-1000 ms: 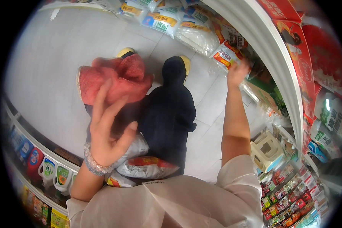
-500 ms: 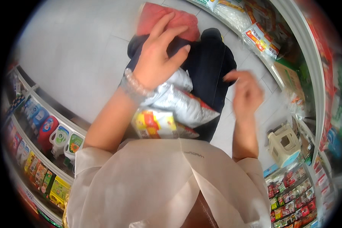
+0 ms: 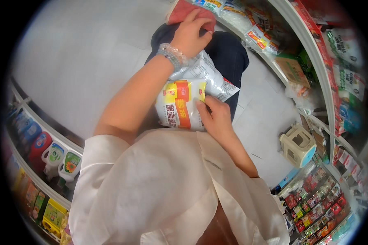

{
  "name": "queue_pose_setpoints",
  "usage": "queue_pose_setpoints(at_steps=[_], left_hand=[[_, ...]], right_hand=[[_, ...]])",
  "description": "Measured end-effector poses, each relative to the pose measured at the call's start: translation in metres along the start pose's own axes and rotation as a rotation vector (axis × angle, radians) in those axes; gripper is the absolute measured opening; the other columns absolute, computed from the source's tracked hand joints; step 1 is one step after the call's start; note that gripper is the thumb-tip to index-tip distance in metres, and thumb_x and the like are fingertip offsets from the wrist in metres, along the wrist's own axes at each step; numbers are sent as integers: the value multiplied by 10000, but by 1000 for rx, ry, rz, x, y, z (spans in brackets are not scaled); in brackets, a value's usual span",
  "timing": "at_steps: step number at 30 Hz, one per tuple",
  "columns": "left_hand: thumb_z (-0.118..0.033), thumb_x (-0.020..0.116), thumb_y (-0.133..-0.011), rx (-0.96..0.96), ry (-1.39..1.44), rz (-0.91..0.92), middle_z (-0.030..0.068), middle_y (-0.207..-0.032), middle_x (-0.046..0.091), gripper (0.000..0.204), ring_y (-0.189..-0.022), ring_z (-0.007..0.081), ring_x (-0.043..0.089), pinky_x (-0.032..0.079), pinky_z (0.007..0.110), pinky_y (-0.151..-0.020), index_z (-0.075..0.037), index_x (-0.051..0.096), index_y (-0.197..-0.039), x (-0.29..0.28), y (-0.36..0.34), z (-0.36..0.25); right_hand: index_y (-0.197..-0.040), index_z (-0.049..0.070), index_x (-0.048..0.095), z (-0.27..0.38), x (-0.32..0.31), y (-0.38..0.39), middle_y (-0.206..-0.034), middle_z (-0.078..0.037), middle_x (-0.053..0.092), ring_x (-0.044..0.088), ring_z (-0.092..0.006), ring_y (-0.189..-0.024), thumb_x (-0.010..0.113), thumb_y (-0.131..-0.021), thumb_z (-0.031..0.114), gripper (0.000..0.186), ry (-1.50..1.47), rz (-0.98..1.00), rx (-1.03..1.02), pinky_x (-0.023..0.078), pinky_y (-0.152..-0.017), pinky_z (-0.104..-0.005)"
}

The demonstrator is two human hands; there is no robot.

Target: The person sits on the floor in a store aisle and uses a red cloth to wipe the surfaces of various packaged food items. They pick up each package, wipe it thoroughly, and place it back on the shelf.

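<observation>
Between my thumb and fingers, my right hand (image 3: 216, 114) pinches the right edge of a white, yellow and orange plastic pouch (image 3: 171, 108) lying on my lap. Behind it, partly covered, sits a silvery-white pouch (image 3: 212, 75) with small print and a red corner. My left hand (image 3: 189, 36), a clear bead bracelet on its wrist, reaches past both pouches to my knee. Its fingertips rest over a red cloth (image 3: 180, 12), the thumb apart from the other fingers. What lies under those fingertips is hidden.
Along the right curves a shelf (image 3: 296, 36) stocked with bagged goods and a cardboard box (image 3: 292, 71). A beige plastic container (image 3: 298, 145) stands on the pale tiled floor (image 3: 81, 53). Another shelf (image 3: 53, 134) at the left carries detergent bottles (image 3: 71, 165). Small packets (image 3: 315, 200) fill a lower-right rack.
My right hand has come in from the right and taken hold of the white, yellow and orange pouch, which now faces up more fully. My left hand and the red cloth appear farther right.
</observation>
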State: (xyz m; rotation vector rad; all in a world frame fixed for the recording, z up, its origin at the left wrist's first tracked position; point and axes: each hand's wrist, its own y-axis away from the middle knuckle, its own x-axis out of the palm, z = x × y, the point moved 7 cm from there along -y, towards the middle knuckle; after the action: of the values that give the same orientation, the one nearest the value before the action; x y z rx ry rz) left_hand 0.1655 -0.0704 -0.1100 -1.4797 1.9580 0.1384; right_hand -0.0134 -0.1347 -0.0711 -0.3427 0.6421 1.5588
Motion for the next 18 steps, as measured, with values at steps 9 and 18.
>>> queue_pose_setpoints(at_steps=[9,18], left_hand=[[-201,589,-728,-25,-4,33,226,-1219,387,337,-1094,338,421,352,354,-906,-55,547,-1030,4,3,1],[-124,584,-729,-6,64,30,183,-1243,377,307,-1088,324,425,363,333,-887,-16,543,-1013,-5,-1,-10]], right_hand=[[-673,1,468,32,-65,37,-483,-40,406,364,-71,-427,499,-803,77,154,-279,-278,53,302,-400,-236],[-845,-4,543,-65,-206,-21,-617,4,482,398,-54,-579,473,-834,80,110,213,-536,121,334,-513,-203]])
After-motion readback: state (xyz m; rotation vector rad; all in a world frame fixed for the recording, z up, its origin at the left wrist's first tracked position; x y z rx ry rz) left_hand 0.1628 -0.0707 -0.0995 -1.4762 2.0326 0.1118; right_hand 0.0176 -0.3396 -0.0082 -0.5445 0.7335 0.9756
